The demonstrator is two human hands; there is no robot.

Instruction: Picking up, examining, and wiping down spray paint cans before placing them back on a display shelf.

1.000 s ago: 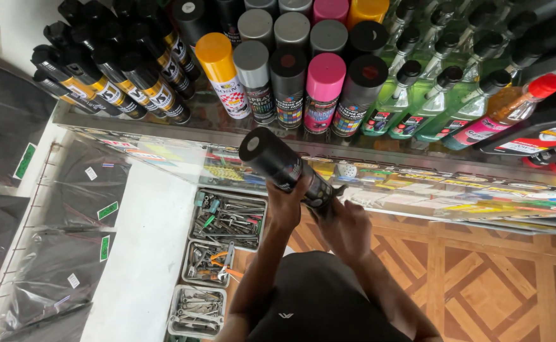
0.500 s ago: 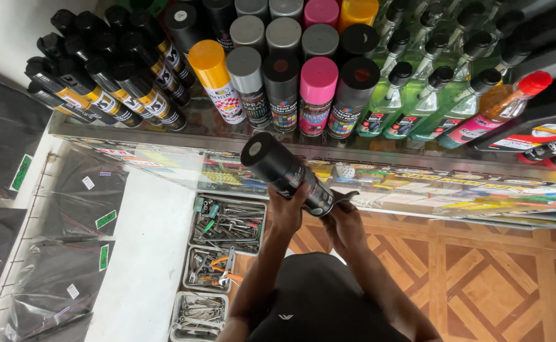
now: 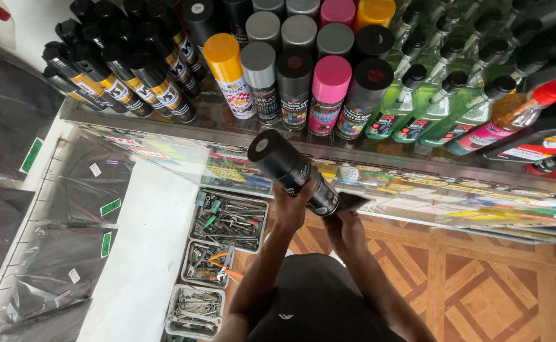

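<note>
1. Since the earlier frame: can barely shifted, still raised before the shelf; both hands remain on it.
2. Left hand: fingers curled tight around the can's lower body.
3. Right hand: at the can's base end with a dark cloth; finger spread cannot be told.
4. Can: black, long axis tilted, cap toward upper left and the camera, base toward lower right.
5. Hidden: can's base behind cloth; right fingertips obscured; forearms partly cut off below.
</note>
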